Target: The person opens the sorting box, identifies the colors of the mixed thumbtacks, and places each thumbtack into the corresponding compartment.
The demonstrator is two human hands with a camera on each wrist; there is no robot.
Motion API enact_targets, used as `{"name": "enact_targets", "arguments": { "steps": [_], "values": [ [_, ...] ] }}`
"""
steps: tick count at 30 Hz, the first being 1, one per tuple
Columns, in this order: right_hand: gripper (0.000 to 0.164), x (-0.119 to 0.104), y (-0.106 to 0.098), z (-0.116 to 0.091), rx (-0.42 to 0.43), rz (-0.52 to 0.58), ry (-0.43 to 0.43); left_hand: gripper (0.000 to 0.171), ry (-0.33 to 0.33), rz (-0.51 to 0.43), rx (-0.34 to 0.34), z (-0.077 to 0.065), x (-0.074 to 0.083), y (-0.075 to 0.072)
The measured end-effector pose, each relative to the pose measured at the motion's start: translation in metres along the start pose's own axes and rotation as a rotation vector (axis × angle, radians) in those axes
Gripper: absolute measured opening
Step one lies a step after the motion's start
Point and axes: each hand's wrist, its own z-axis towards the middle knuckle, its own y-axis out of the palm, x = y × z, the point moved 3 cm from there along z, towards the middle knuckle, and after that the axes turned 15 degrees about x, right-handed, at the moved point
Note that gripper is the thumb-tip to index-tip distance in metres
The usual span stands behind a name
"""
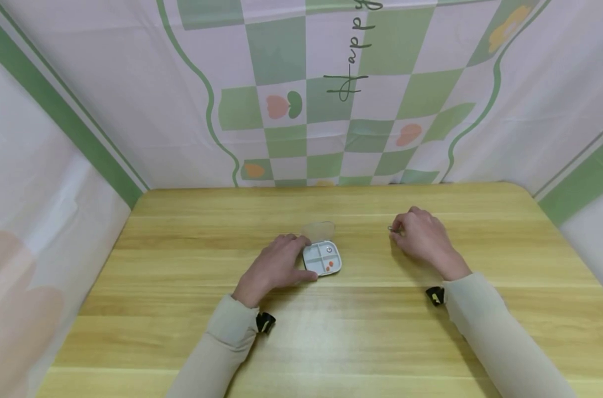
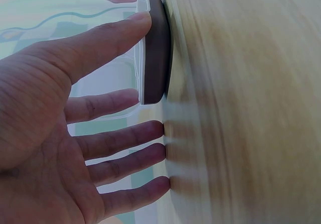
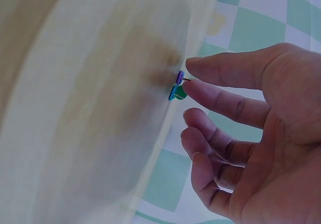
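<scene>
A small white pill box [image 1: 315, 258] with four compartments lies on the table, its clear lid [image 1: 319, 230] raised at the back. Small orange pieces [image 1: 330, 265] sit in its front right compartment and a small shiny piece [image 1: 329, 250] in the back right one. My left hand [image 1: 276, 262] holds the box [image 2: 155, 48] at its edges between thumb and index finger, the other fingers spread to the tabletop. To the right, my right hand [image 1: 423, 235] pinches a small shiny stud earring [image 3: 179, 78] by its thin post; a teal-and-green piece [image 3: 176, 93] touches it below.
The wooden table [image 1: 331, 342] ends at a hanging cloth [image 1: 326, 132] with green checks. Black wrist straps [image 1: 265, 322] are on both sleeves.
</scene>
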Motion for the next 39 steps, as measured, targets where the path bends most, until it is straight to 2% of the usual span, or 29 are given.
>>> {"name": "enact_targets", "arguments": {
  "steps": [27, 39],
  "values": [
    [0.007, 0.000, 0.001, 0.000, -0.018, -0.005, -0.016, 0.068, -0.004, 0.008, -0.008, 0.000, 0.000, 0.001],
    [0.005, -0.010, -0.003, 0.003, 0.021, 0.011, -0.051, 0.068, -0.003, 0.005, -0.002, 0.001, 0.000, 0.001]
  ]
}}
